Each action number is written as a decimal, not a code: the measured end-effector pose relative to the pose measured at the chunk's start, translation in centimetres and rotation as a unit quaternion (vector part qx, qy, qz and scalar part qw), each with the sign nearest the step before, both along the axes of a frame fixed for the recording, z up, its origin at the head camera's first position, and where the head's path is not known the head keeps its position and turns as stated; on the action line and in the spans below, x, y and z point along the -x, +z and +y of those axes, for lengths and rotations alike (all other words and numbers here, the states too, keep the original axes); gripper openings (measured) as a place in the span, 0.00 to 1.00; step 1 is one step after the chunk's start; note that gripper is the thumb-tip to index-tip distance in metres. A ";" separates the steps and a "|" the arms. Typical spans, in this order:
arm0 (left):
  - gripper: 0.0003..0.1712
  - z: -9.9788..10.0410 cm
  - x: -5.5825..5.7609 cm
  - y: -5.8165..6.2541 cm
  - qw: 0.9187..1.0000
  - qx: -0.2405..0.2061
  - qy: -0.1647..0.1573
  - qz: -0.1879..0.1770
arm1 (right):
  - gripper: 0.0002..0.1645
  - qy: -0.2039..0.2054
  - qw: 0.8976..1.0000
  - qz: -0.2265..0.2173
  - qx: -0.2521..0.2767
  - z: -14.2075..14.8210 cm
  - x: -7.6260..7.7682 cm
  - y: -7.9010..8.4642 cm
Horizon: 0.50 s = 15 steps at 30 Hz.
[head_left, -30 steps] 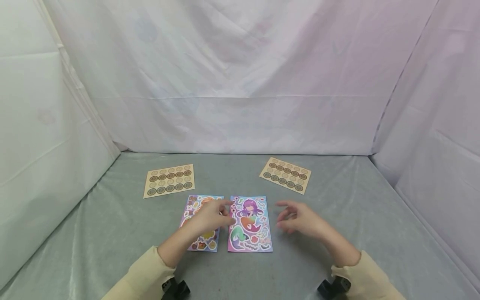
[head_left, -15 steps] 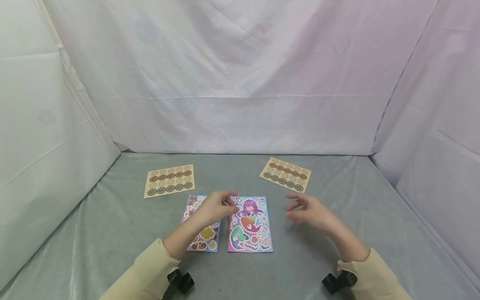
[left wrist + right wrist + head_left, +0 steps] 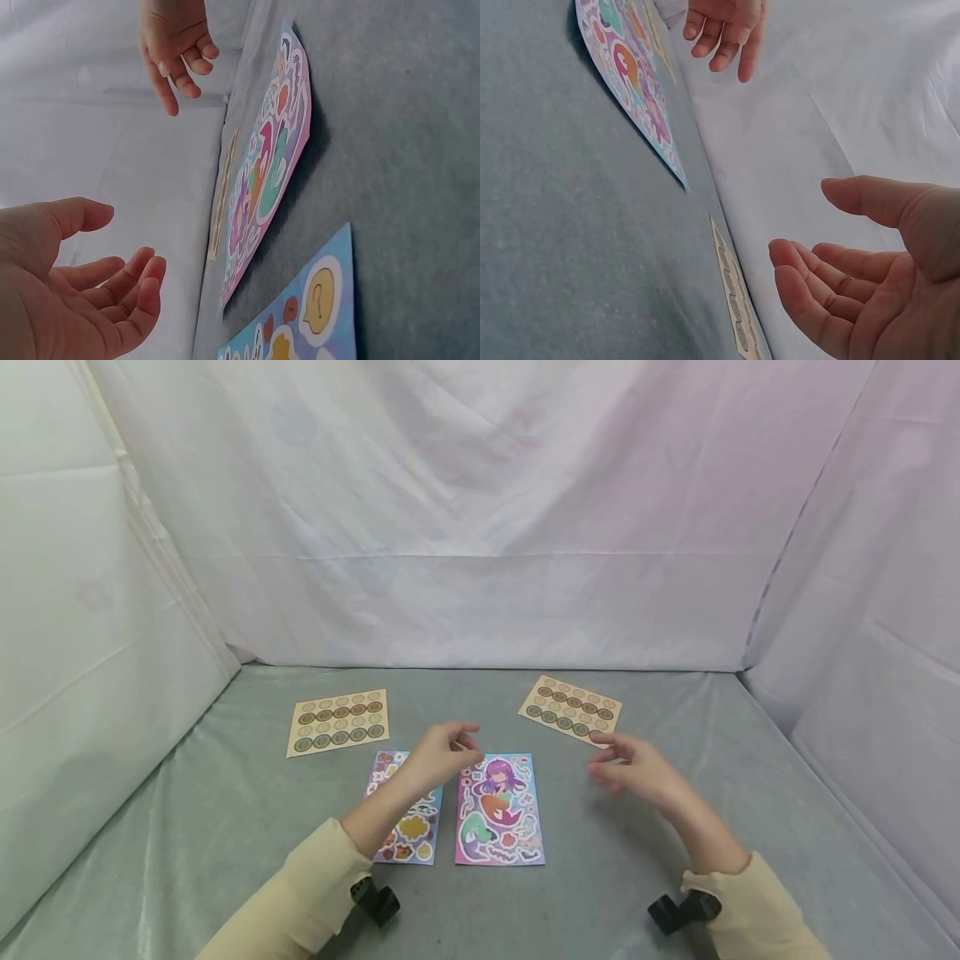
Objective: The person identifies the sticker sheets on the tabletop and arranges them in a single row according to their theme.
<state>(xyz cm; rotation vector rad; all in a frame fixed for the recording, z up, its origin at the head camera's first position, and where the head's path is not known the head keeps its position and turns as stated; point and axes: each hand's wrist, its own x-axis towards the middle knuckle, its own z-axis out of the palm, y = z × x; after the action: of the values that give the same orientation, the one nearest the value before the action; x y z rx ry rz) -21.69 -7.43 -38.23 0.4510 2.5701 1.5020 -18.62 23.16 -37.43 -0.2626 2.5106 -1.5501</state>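
head view: four sheets lie on the grey cloth of the desk [image 3: 225, 835]. the left disc sheet [image 3: 339, 723] and right disc sheet [image 3: 572, 706], with rows of coin-like prints, sit toward the back; the left sticker sheet [image 3: 415, 827] and mermaid sheet [image 3: 498, 814] sit side by side in front, parted by a narrow strip of cloth. the left hand [image 3: 441, 756] hovers over the tops of the front pair, partly hiding the left sticker sheet; the right hand [image 3: 637, 768] hangs beside the near corner of the right disc sheet. wide bare cloth flanks the group; a white curtain [image 3: 480, 610] bounds the back.

left wrist view: thumb and bent fingers stand apart, so this grip is relaxed and holds nothing. a shadow follows the edge of the mermaid sheet; a question-mark sticker [image 3: 320, 301] marks a corner of its neighbour.

right wrist view: this grip is likewise loose and unloaded, apparently apart from the right disc sheet. the step in hand appears to be a hover, with no sheet lifted; picking one up would call for a fingertip worked beneath a thin edge, best from the roomy outer sides.
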 end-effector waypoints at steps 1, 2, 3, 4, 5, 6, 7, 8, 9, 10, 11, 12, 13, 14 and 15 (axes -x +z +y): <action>0.28 0.1 0.1 0.0 1.000 -0.003 -0.001 -0.001 | 0.31 -0.004 1.000 -0.001 0.002 0.1 0.1 0.1; 0.28 0.1 0.3 0.0 1.000 -0.006 -0.002 -0.001 | 0.31 -0.006 1.000 -0.001 0.004 0.2 0.2 0.1; 0.28 0.2 0.4 -0.1 1.000 -0.007 -0.004 0.001 | 0.31 -0.009 1.000 -0.002 0.004 0.3 0.2 0.2; 0.29 0.3 0.5 -0.1 1.000 -0.009 -0.006 0.001 | 0.31 -0.012 1.000 -0.003 0.005 0.3 0.3 0.3; 0.29 0.3 0.7 -0.1 1.000 -0.011 -0.007 0.002 | 0.31 -0.015 1.000 -0.004 0.004 0.4 0.4 0.4; 0.29 0.4 0.8 -0.1 1.000 -0.014 -0.007 0.001 | 0.32 -0.021 1.000 -0.005 0.002 0.4 0.5 0.4; 0.29 0.4 0.9 -0.1 1.000 -0.015 -0.007 0.001 | 0.32 -0.026 1.000 -0.006 -0.001 0.5 0.6 0.5; 0.29 0.5 1.0 -0.2 1.000 -0.015 -0.006 0.002 | 0.32 -0.030 1.000 -0.006 -0.001 0.5 0.7 0.6; 0.29 0.6 1.1 -0.2 1.000 -0.015 -0.005 0.002 | 0.33 -0.035 0.999 -0.007 -0.001 0.6 0.8 0.6; 0.29 0.6 1.2 -0.2 1.000 -0.016 -0.006 0.003 | 0.33 -0.039 0.999 -0.005 -0.002 0.6 0.9 0.6; 0.29 0.6 1.3 -0.3 1.000 -0.015 -0.006 0.003 | 0.33 -0.043 0.999 -0.003 -0.002 0.6 1.1 0.6; 0.29 0.7 1.4 -0.4 1.000 -0.014 -0.008 0.006 | 0.33 -0.048 0.999 -0.001 -0.001 0.7 1.2 0.6; 0.28 0.7 1.5 -0.4 1.000 -0.013 -0.009 0.008 | 0.33 -0.053 0.999 0.001 0.001 0.7 1.3 0.6; 0.28 0.8 1.6 -0.5 1.000 -0.013 -0.011 0.010 | 0.33 -0.057 0.998 0.003 0.003 0.8 1.5 0.6; 0.28 0.8 1.7 -0.6 1.000 -0.013 -0.012 0.012 | 0.33 -0.064 0.998 0.003 0.000 0.9 1.6 0.6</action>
<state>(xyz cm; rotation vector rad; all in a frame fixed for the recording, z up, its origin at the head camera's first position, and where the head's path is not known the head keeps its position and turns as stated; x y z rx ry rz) -23.43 -6.59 -38.79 0.5027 2.5560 1.5332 -20.21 24.01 -36.82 -0.1085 2.5764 -1.5978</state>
